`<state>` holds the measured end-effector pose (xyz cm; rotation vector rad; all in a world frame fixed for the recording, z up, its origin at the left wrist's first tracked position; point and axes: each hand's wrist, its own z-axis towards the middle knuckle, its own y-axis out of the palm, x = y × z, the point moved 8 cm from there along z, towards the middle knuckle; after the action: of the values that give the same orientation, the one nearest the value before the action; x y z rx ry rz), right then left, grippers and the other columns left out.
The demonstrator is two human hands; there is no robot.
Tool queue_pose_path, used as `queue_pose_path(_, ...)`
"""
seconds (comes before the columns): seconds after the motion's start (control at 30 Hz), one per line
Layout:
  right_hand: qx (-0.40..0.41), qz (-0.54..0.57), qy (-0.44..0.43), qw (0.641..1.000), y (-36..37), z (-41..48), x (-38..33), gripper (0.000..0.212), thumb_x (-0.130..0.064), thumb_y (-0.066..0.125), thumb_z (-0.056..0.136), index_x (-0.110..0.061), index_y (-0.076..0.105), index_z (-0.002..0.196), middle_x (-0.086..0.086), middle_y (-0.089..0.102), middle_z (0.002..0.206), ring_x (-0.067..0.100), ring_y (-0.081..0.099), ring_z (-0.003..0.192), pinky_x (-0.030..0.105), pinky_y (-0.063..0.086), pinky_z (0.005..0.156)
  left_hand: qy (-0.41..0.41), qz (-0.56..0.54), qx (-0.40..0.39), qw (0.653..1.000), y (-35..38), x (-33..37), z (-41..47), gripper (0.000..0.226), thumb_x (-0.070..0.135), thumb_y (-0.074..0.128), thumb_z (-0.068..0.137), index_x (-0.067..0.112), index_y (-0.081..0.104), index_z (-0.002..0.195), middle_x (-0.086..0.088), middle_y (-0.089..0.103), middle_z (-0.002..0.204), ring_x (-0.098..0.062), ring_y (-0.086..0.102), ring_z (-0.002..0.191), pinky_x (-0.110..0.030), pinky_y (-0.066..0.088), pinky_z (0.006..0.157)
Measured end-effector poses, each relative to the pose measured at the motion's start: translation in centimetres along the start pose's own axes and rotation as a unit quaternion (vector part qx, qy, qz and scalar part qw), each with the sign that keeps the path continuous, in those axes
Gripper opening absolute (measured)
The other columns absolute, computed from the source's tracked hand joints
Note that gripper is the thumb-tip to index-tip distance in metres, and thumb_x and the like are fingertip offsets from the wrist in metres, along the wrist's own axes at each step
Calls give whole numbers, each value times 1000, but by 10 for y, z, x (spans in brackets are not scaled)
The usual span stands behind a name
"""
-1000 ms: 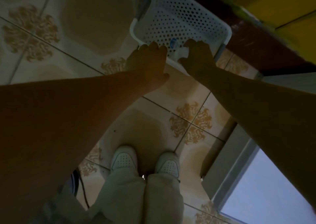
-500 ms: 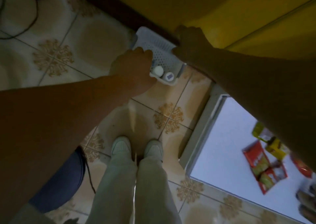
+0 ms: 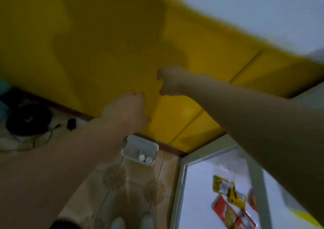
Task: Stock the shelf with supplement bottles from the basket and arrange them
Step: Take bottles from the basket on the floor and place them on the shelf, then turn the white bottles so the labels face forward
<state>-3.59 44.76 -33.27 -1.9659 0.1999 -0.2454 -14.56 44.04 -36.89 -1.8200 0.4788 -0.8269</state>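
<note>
Basket (image 3: 140, 143) of white plastic is seen on the tiled floor (image 3: 114, 185) against a yellow wall (image 3: 87, 53), two supplement bottles (image 3: 141, 157) lying at its near end. Left hand (image 3: 127, 108) is held above it, fingers loosely straight, empty. Right hand (image 3: 171, 81) is raised farther right, fingers curled; any grip cannot be told.

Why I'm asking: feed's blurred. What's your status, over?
Left hand open. Right hand curled, contents unclear. Bottles in basket on floor. No obstruction seen.

Both hands are off the basket (image 3: 152, 148) now. Left hand (image 3: 128, 110) and right hand (image 3: 171, 80) have risen before the yellow wall (image 3: 87, 45), well above it.
</note>
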Motion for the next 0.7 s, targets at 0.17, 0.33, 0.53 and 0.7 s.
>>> queue_pose_path(0.17, 83, 31, 31, 996, -131, -84, 22, 41, -19, 59, 88, -10, 55, 128, 12, 59, 124, 28, 56, 115, 31, 50, 87, 38, 26, 75, 996, -134, 52, -28, 57, 46, 62, 83, 13, 46, 127, -10, 50, 123, -30, 50, 115, -41, 46, 91)
queue_pose_path(0.33, 152, 55, 69, 984, -227, -180, 65, 41, -15, 55, 90, -11, 52, 131, 12, 54, 129, 27, 53, 117, 35, 49, 94, 121, 25, 140, 982, -245, 144, -65, 54, 47, 63, 82, 19, 47, 124, -5, 52, 124, -23, 52, 114, -35, 45, 90)
queue_pose_path(0.53, 234, 60, 144, 960, -278, -312, 152, 34, -16, 56, 92, -8, 56, 125, 9, 58, 122, 23, 55, 109, 30, 48, 86, 213, -45, 175, 960, -295, 284, -105, 61, 42, 68, 80, 17, 46, 132, -5, 55, 126, -19, 53, 108, -28, 40, 85)
queue_pose_path(0.7, 246, 45, 229, 941, -255, -433, 234, 29, -14, 54, 91, -5, 59, 117, 8, 59, 105, 20, 55, 91, 26, 46, 78, 294, -123, 106, 942, -263, 410, -108, 77, 46, 88, 50, 10, 58, 111, -11, 58, 97, -26, 54, 86, -38, 44, 80)
